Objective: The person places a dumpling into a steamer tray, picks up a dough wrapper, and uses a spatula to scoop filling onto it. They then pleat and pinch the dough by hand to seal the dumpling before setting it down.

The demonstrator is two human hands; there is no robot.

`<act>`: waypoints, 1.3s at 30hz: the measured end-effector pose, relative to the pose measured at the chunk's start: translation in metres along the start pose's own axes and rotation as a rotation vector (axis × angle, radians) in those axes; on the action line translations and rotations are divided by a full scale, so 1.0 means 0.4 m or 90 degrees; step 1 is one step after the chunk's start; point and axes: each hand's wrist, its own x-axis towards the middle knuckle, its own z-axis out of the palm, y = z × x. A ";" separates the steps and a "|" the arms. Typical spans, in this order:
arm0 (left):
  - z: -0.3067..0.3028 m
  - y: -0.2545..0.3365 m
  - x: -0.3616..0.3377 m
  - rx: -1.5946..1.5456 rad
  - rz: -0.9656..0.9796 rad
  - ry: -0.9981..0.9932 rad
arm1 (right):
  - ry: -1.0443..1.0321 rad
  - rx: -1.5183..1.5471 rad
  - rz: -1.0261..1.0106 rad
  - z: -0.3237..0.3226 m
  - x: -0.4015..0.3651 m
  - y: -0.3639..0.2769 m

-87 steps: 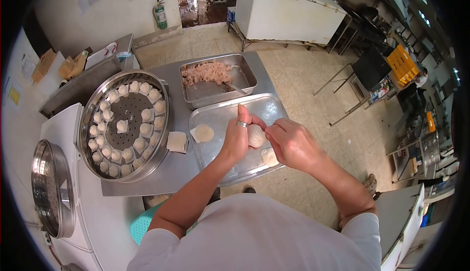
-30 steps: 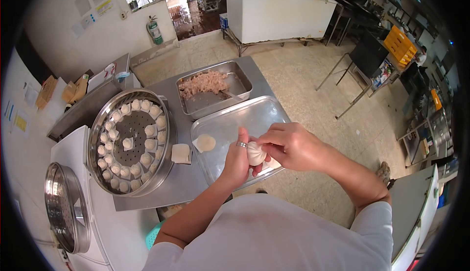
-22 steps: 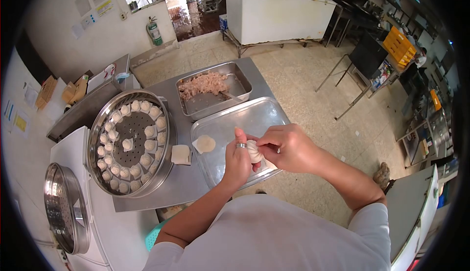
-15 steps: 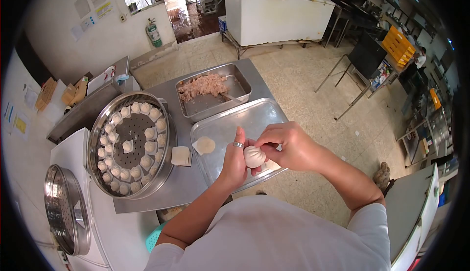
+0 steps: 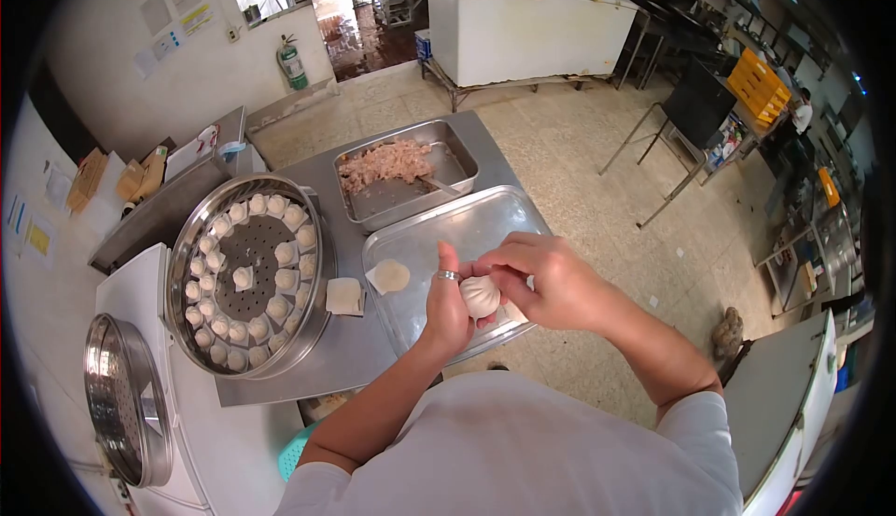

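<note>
A pleated, filled bun (image 5: 480, 298) of white dough rests in my left hand (image 5: 450, 306), whose fingers curl round it with the thumb raised. My right hand (image 5: 551, 278) pinches the dough at the bun's upper right side. Both hands are over a shallow metal tray (image 5: 420, 236). On that tray, left of my hands, lies a flat round dough wrapper (image 5: 392, 276) on a paper square. Behind the tray stands a deep metal pan (image 5: 369, 216) with pinkish minced filling (image 5: 387, 163) and a utensil in it.
At the left, a round perforated steamer (image 5: 177, 273) holds many small buns on paper squares. A stack of paper squares (image 5: 345, 296) lies between it and the tray. Another steamer (image 5: 117, 399) leans far left. A white chest freezer (image 5: 532, 31) stands across the floor.
My hands and the bun have shifted slightly left and up. The right fingers have moved along the bun's pleated edge, still pinching.
</note>
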 end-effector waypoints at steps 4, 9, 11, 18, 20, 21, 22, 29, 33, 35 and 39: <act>-0.009 0.013 -0.001 -0.060 -0.074 -0.035 | -0.017 -0.021 0.010 0.000 -0.010 -0.007; 0.006 0.017 -0.001 -0.164 -0.140 -0.033 | 0.010 -0.115 -0.051 0.040 -0.029 0.029; 0.020 0.021 -0.011 -0.161 -0.116 -0.010 | 0.035 -0.156 -0.047 0.051 -0.033 0.030; 0.017 0.022 -0.014 -0.130 -0.102 0.037 | 0.059 -0.090 -0.005 0.036 -0.024 0.023; 0.024 0.027 -0.014 -0.134 -0.116 0.065 | 0.061 -0.101 -0.023 0.041 -0.026 0.017; 0.026 0.028 -0.014 -0.135 -0.122 0.078 | 0.063 -0.106 -0.031 0.045 -0.027 0.014; 0.027 0.026 -0.012 -0.140 -0.127 0.076 | 0.067 -0.129 -0.037 0.053 -0.031 0.018; 0.031 0.003 -0.006 -0.168 -0.146 0.075 | 0.102 -0.227 -0.091 0.091 -0.045 0.055; 0.033 -0.003 -0.001 -0.172 -0.145 0.075 | 0.104 -0.216 -0.077 0.095 -0.053 0.070; 0.025 -0.012 0.003 -0.156 -0.121 0.048 | 0.082 -0.107 -0.010 0.082 -0.056 0.062; 0.023 -0.015 0.008 -0.090 -0.089 0.057 | 0.023 0.037 0.052 0.055 -0.060 0.082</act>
